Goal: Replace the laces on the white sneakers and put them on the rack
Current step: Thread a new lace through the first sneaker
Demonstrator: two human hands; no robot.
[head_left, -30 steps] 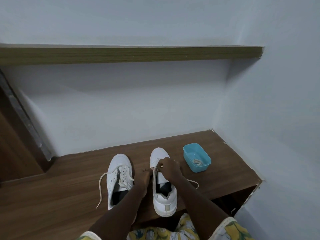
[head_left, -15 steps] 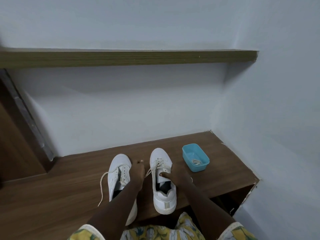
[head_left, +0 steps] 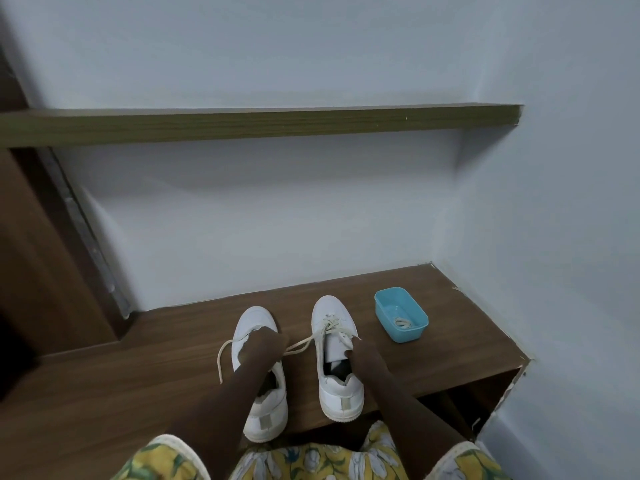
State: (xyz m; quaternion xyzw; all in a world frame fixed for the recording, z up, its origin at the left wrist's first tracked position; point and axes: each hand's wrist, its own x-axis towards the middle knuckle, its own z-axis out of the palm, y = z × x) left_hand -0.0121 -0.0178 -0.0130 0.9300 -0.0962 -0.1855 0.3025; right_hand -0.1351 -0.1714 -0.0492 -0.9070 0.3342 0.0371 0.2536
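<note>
Worktop (head_left: 138,382) of brown wood: left sneaker (head_left: 266,410) and right sneaker (head_left: 341,389) side by side, toes to wall, white with beige heel tabs. Right sneaker laced at front eyelets only. Cream lace (head_left: 301,344) runs to left hand (head_left: 265,344), which pinches it above left sneaker. Right hand (head_left: 365,351) grips right sneaker's side, thumb inside. Blue tub (head_left: 414,308) nearby holds coiled lace (head_left: 401,323).

Matt wood-grain bench (head_left: 138,375), smooth white sneakers (head_left: 332,308), glossy plastic tub (head_left: 408,335).
</note>
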